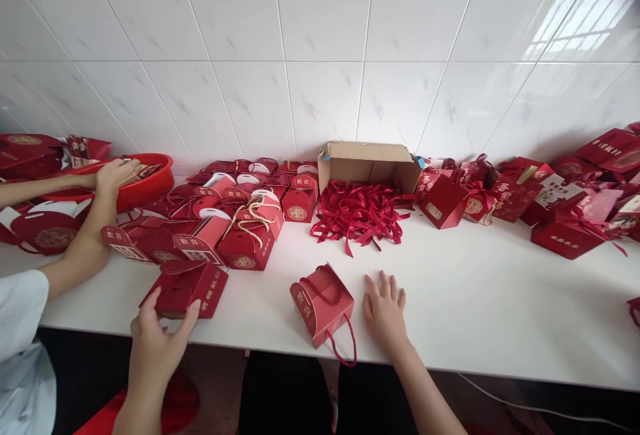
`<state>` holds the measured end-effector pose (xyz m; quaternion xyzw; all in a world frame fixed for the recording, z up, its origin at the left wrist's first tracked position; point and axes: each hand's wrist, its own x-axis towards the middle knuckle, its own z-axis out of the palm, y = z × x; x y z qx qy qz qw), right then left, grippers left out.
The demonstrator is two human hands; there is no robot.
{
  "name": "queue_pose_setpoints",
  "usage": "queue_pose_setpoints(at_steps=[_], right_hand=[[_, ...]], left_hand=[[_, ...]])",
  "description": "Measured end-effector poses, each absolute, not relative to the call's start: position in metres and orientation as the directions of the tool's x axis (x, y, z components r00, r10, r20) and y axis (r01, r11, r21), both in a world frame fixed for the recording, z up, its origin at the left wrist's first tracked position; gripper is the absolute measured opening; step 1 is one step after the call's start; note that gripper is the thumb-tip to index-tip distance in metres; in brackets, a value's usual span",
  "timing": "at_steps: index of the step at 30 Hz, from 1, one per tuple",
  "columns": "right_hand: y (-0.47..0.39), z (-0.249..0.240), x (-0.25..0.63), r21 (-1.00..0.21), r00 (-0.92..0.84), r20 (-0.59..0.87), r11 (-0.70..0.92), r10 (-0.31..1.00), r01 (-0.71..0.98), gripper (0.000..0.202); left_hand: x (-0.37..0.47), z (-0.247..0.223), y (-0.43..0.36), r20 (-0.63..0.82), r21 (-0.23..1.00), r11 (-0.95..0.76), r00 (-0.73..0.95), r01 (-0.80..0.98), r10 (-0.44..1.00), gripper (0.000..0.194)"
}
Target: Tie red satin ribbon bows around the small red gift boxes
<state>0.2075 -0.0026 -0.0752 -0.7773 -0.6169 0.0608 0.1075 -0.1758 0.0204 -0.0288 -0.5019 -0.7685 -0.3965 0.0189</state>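
Here, at the lower left of the frame, the left hand (159,342) is clasped, thumb opposite fingers, round the near end of a dark red box (184,290), while the right hand (385,314), right of lower centre, lies fingers spread on the white table (480,302) beside a corded box (324,305).

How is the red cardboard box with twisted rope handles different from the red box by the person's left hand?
The red cardboard box with twisted rope handles shows two dark-red loops, but the low red box with gold lettering shows none. The left hand touches the gold-lettered box, while no hand touches the rope-handled one. The rope-handled box looks narrower than the gold-lettered one. Both are red and have writing.
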Motion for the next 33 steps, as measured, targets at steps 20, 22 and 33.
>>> queue_pose_setpoints(at_steps=[20, 22, 33], right_hand=[[-0.001, -0.075, 0.209, -0.312, 0.240, 0.037, -0.217, 0.970, 0.925, 0.047], [-0.001, -0.074, 0.210, -0.315, 0.237, 0.041, -0.213, 0.971, 0.925, 0.047], [-0.002, -0.075, 0.211, -0.314, 0.224, 0.056, -0.195, 0.973, 0.929, 0.047]], left_hand=[[0.000, -0.005, 0.104, 0.123, 0.603, -0.005, -0.087, 0.798, 0.989, 0.089], [0.009, -0.002, 0.134, 0.112, 0.627, 0.026, -0.123, 0.779, 0.986, 0.094], [-0.038, 0.000, 0.119, 0.453, 0.670, -0.242, -0.128, 0.702, 0.882, 0.063]])
